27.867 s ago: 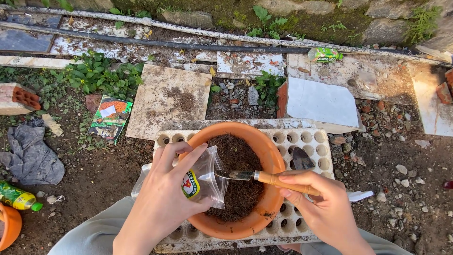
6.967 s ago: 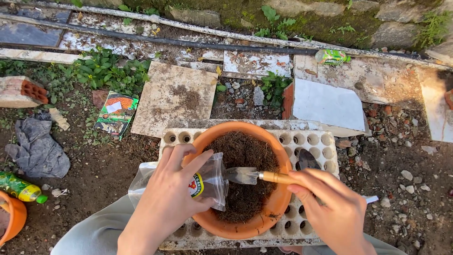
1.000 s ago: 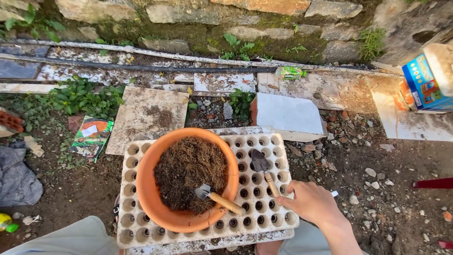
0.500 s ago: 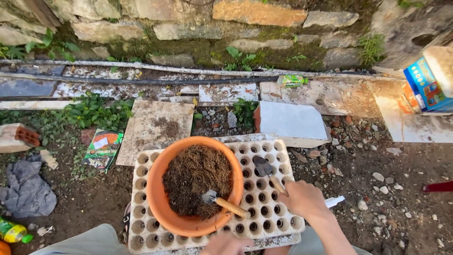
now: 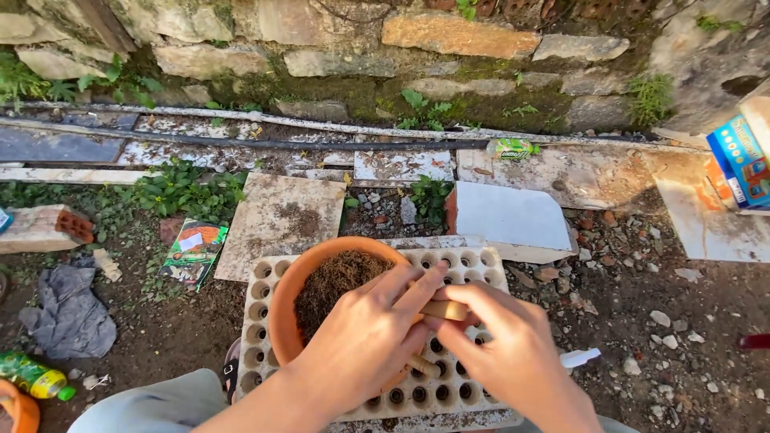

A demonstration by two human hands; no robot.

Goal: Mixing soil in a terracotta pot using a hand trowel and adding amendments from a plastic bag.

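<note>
Both the left hand point(image 5: 361, 341) and right hand point(image 5: 497, 353) grip 1 wooden tool handle point(image 5: 445, 309), lying left-right above the orange pot point(image 5: 282, 313).

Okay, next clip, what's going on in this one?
A person crouches outdoors by a stone wall, both hands meeting over a round terracotta-orange pot filled with brown fibrous soil. The pot sits on a pale seedling tray with round cells. The left hand and right hand together grip a small wooden tool handle; a second wooden handle pokes out beneath the left hand. A seed packet, grey cloth and green bottle lie on the dirt nearby.
</note>
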